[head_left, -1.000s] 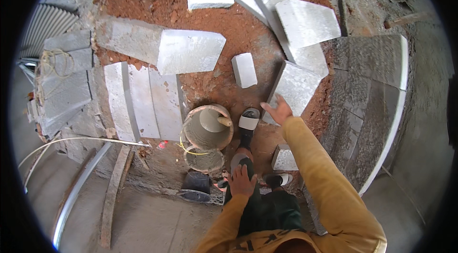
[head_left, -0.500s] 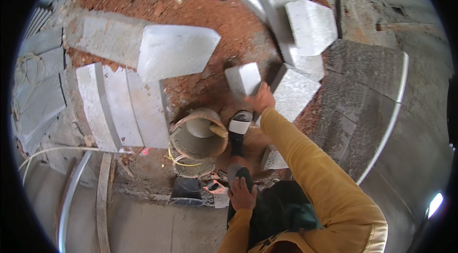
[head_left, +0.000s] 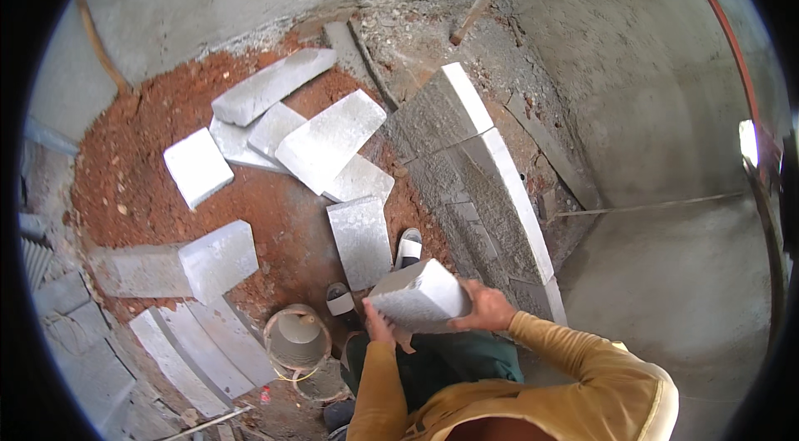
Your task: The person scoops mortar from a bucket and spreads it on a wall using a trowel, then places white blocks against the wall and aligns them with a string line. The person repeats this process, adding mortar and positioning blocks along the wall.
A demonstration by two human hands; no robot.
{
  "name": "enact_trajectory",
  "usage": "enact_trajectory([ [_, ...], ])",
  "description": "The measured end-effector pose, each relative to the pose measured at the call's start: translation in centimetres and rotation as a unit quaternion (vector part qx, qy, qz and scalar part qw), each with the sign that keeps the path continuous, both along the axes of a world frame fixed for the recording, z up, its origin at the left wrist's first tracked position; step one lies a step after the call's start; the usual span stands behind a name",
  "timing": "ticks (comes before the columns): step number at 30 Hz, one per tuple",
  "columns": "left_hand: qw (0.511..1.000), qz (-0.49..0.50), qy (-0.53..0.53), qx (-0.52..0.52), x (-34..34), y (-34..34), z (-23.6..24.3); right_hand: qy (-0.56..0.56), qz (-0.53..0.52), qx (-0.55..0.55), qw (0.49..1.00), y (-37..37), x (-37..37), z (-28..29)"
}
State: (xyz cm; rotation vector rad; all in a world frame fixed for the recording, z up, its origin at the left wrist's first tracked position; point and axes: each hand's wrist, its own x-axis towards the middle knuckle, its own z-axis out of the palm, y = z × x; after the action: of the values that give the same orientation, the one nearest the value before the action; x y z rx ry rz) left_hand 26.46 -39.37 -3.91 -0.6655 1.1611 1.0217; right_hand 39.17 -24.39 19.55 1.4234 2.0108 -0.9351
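I hold a small grey concrete block (head_left: 419,293) in front of my body, lifted off the ground. My left hand (head_left: 377,327) grips its near left underside. My right hand (head_left: 487,309) clasps its right end. Both sleeves are mustard yellow. Below the block my feet in white sandals (head_left: 407,247) stand on red soil. A low wall of stacked grey blocks (head_left: 491,183) runs just to the right of my hands.
Several loose grey blocks (head_left: 333,140) lie scattered on the red soil (head_left: 141,141) ahead and to the left. A pale round bucket (head_left: 297,339) stands near my left foot. More slabs (head_left: 179,358) lie at lower left. Concrete walls rise behind and at right.
My right hand reached a small block on the soil, and both hands have since lifted it up to my body. The view has swung right toward the low wall.
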Motion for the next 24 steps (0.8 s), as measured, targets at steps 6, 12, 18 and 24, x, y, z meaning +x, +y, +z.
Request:
enact_trajectory([
  [6, 0.981, 0.000, -0.004, 0.193, 4.0, 12.4, 5.5, 0.061, -0.016, 0.095, 0.993, 7.0, 6.8, 5.6],
  [12, 0.968, 0.041, 0.097, 0.227, 6.0, 18.8, 7.7, 0.219, -0.126, 0.065, 0.965, 14.6, 11.6, 5.3],
  [18, 0.908, -0.077, 0.411, 0.002, 4.3, 21.4, 8.4, 0.294, -0.139, 0.019, 0.945, 17.2, 10.9, 3.5],
  [24, 0.914, 0.012, 0.404, -0.029, 1.1, 20.7, 6.8, 0.301, -0.107, -0.003, 0.948, 18.1, 8.8, 3.3],
])
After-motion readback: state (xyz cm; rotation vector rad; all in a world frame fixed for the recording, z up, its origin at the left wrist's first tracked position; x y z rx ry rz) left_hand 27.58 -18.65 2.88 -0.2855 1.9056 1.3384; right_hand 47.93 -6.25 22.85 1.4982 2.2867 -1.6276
